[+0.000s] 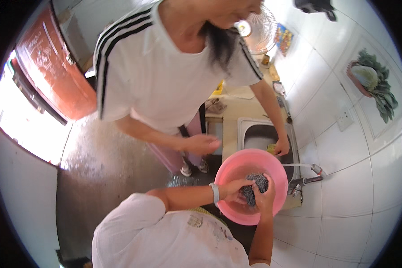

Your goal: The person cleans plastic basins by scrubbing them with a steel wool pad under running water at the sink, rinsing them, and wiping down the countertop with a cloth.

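A grey, wiry clump [253, 177] that looks like steel-wool scouring pads is held between my two hands over a pink plastic basin [251, 156]. My left hand [232, 191], with a pale watch on the wrist, grips its left side. Around its right side curl the fingers of my right hand [265, 197]. Cloudy, brownish water [232, 175] shows in the basin, which overlaps the front of a stainless steel sink [243, 129]. Part of the clump is hidden by my fingers.
Another person [174, 77] in a striped white shirt stands opposite, one hand [282, 146] at the sink near a yellow-green item [271, 148]. Water runs from a wall tap [316, 169] beside the basin. A tan counter [230, 114] extends behind; an electric fan [259, 28] stands farther back.
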Demonstrator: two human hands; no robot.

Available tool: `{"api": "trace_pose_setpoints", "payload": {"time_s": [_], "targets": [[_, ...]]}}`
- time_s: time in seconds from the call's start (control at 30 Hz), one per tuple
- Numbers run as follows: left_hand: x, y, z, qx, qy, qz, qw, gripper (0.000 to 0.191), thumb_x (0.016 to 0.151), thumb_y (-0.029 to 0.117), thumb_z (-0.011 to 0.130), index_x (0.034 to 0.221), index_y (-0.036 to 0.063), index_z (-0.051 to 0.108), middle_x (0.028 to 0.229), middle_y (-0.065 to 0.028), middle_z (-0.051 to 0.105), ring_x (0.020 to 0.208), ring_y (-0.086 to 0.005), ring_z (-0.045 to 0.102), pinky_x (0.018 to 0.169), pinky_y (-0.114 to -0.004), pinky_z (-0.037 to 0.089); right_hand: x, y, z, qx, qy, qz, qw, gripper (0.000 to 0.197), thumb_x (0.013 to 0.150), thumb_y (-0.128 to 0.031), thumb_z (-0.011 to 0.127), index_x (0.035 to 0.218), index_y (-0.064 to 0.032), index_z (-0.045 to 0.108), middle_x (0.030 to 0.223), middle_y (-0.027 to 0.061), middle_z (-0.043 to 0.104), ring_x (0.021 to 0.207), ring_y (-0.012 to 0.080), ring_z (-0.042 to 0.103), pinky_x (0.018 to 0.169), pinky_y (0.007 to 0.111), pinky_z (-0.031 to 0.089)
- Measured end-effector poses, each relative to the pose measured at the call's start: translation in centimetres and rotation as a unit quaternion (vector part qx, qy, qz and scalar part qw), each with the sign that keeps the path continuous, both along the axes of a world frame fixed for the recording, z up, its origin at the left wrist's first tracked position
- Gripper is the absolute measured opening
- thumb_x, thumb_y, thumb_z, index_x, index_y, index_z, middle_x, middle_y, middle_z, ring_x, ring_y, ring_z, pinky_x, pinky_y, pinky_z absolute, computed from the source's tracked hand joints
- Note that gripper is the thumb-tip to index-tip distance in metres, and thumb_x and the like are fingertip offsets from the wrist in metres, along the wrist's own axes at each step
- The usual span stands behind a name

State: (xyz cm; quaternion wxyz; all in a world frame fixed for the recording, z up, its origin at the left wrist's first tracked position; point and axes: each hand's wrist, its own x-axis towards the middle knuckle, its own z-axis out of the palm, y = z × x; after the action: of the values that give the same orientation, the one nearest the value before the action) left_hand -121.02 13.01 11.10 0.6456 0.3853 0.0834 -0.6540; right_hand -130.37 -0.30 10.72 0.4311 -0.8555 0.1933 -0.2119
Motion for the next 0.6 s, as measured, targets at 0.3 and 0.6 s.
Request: {"api": "trace_pose_setpoints", "payload": {"time_s": [0.3,0.6], "targets": [[-0.3,-1.7,-3.0,-0.071,0.026,0.014,0.997,0.034,0.083,0.017,0.052,0.115,0.0071,0.047,0.101,-0.007,0.058,0.091,-0.0197,0.057,0.072,-0.034,0.051,-1.5,0.7,-0.3,0.005,0.072,0.114,0.991,0.074,0.058,-0.01,0.073,0.123,-0.002,0.037,0.113,0.0143,0.049,0.103,0.0252,0.049,0.091,0.034,0.039],[-2.1,1.2,-7.3,0.069,-0.71,-0.032,0.7,0.04,0.08,0.023,0.053,0.116,0.0072,0.048,0.093,-0.0158,0.06,0.086,-0.0306,0.058,0.082,-0.042,0.044,-3.0,-0.8,2.8,0.158,-0.007,-0.094,0.983,0.058,0.057,-0.005,0.069,0.111,0.0009,0.05,0.101,0.012,0.055,0.092,0.0216,0.054,0.08,0.033,0.043]]}}
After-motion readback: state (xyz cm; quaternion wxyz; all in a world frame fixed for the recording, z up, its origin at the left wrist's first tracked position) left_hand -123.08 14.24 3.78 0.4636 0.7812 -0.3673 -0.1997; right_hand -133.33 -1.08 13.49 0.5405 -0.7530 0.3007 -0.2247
